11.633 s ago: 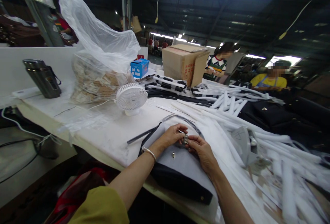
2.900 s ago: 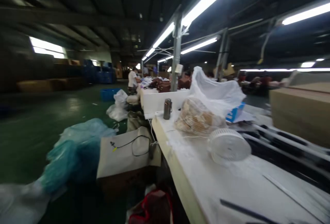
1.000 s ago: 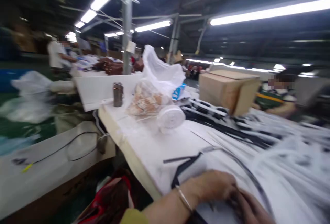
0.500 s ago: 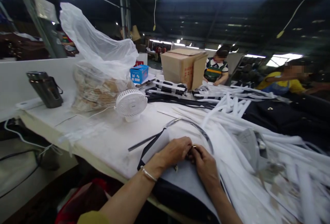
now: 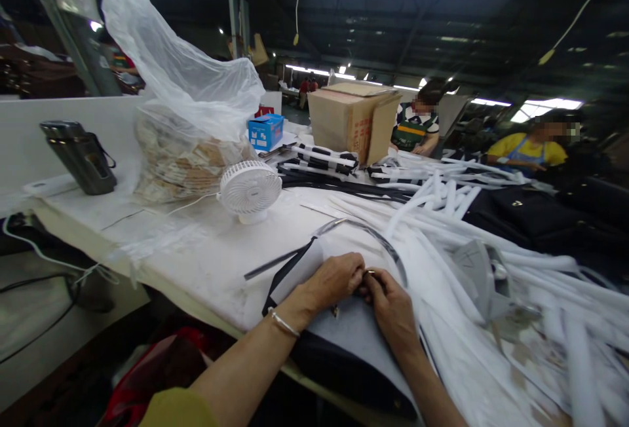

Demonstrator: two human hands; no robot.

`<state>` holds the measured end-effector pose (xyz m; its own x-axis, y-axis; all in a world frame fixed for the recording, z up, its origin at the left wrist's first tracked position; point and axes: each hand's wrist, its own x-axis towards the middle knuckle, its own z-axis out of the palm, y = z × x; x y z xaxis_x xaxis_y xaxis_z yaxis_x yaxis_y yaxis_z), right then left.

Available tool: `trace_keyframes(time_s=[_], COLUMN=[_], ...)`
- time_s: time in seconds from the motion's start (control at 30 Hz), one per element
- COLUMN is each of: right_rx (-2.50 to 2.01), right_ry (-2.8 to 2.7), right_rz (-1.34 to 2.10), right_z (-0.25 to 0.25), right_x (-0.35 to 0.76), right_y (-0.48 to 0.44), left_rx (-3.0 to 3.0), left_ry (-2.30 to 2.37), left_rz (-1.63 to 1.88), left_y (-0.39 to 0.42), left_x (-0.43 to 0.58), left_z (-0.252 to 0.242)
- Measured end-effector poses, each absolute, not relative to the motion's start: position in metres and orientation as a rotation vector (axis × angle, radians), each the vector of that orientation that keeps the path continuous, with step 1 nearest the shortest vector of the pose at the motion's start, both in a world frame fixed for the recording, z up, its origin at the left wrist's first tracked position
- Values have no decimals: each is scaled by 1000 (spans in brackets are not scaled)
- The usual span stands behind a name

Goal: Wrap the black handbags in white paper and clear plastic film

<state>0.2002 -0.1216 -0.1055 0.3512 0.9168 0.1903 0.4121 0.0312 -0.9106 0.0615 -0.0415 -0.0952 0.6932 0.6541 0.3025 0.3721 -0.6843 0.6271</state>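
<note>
My left hand (image 5: 333, 279) and my right hand (image 5: 390, 302) meet fingertip to fingertip over a dark bag wrapped in white paper (image 5: 354, 335) at the table's near edge. Both are pinched on a small metal fitting (image 5: 368, 274) that sits on the bag; only a glint of it shows between the fingers. A small metal stud (image 5: 335, 312) pokes out of the wrapping just below my left hand. A thin bracelet (image 5: 284, 322) circles my left wrist. A dark strap (image 5: 354, 230) curves away from the bag.
A small white fan (image 5: 249, 188) stands beyond my hands, with a full clear plastic bag (image 5: 187, 126) and a steel flask (image 5: 81, 155) to its left. A cardboard box (image 5: 351, 119) and a blue carton (image 5: 265, 131) sit farther back. White-wrapped straps (image 5: 481, 250) pile up at right. Two people sit across the table.
The view swung off to the left across the hall, then back to the table. Over the last half second my hands have stayed pinched together on the fitting, barely shifting.
</note>
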Motion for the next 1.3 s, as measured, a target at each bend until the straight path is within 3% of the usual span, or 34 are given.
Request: trace_keyframes(time_s=[0.43,1.03,1.3], right_rx=[-1507,-1533,-1518], right_ry=[-1038,-1124,-1112], right_rz=[709,685,671], right_z=[-117,-114,-114], right_x=[207,204,203], right_y=[-114,-118,-117], left_rx=[2156,2479,2352], left_ry=[713,781,867], left_rz=[657,549,671], left_y=[-39,-41,-42], left_x=[59,59,63], left_z=[-94,-94,-99])
